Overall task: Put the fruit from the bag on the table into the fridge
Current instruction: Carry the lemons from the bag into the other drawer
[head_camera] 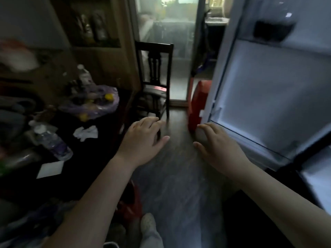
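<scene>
A translucent purple plastic bag [93,102] with yellow fruit [109,97] showing through it lies on the dark table [86,158] at the left. The white fridge [268,97] stands open at the right, its inside lit and pale. My left hand [143,138] hovers over the floor just right of the table's edge, fingers apart and holding nothing. My right hand [218,145] is stretched out beside the fridge's lower left corner, also with fingers apart and holding nothing. The whole view is blurred by motion.
On the table lie a plastic water bottle [52,140], crumpled white tissue [86,133], a white card [50,169] and another bottle [84,74]. A dark wooden chair [155,81] stands ahead. A red object [197,106] leans by the fridge. Wooden floor [179,176] runs between table and fridge.
</scene>
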Available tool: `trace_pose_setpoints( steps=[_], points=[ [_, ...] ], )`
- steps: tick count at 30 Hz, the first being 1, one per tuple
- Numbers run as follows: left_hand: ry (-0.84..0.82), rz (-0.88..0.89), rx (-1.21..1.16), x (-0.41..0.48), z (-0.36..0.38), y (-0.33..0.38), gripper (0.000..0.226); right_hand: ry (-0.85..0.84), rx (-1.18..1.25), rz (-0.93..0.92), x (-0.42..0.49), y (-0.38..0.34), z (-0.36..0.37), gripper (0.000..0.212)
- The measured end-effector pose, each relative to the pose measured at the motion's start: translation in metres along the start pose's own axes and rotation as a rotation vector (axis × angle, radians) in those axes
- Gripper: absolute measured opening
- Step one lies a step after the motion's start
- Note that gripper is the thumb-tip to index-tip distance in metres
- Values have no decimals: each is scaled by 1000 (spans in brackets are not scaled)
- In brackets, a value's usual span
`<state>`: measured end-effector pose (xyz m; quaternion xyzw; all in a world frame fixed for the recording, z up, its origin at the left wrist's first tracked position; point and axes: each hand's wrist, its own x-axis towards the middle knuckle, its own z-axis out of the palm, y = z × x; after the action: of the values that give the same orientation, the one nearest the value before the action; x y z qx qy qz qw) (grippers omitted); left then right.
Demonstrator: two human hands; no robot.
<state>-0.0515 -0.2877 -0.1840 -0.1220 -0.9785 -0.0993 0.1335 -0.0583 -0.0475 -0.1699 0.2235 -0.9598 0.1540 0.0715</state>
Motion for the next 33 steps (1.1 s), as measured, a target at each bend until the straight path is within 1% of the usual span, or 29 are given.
trace_pose_setpoints(
  steps=[5,8,13,16,21,26,33],
  points=[
    [11,-141,25,14,-3,-89,62,-60,37,-139,95,-47,42,61],
    [29,-212,26,26,-2,-139,58,-88,43,-214,154,-75,66,59],
    [28,-306,35,44,1,-216,64,-120,64,-292,234,-115,102,56],
    [47,-366,37,50,9,-255,61,-141,96,-320,269,-131,125,53],
    [61,-483,4,57,29,-298,60,-223,120,-370,319,-151,161,56],
    [44,-555,4,72,42,-333,58,-265,135,-436,371,-159,193,56],
    [-7,-657,-24,122,78,-378,59,-374,159,-457,462,-159,254,55]
  ],
)
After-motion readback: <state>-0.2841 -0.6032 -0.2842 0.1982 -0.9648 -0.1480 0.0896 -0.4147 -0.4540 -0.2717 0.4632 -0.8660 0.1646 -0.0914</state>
